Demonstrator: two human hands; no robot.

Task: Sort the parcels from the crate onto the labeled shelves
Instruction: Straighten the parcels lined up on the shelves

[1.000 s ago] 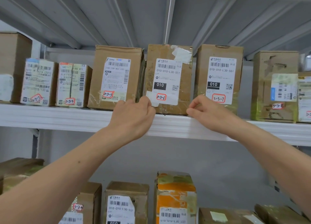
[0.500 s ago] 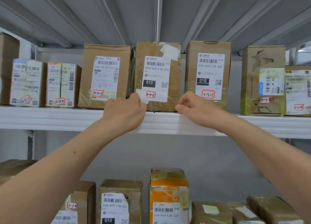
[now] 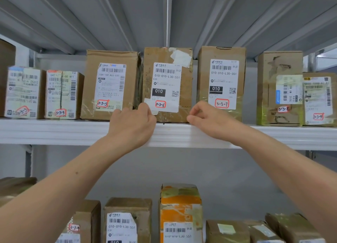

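The cardboard parcel marked 3-3-6 (image 3: pixel 167 82) is stood upright on the white upper shelf (image 3: pixel 54 131), between the two hands. Its lower left corner is grasped by the left hand (image 3: pixel 134 124), whose fingers are curled against it. The parcel marked 3-3-5 (image 3: pixel 109 84) is seen just left of that grip. The right hand (image 3: pixel 207 118) is held with curled fingers at the lower right corner; whether anything is pinched there cannot be told. The parcel marked 3-3-7 (image 3: pixel 221 80) is seen just right of it
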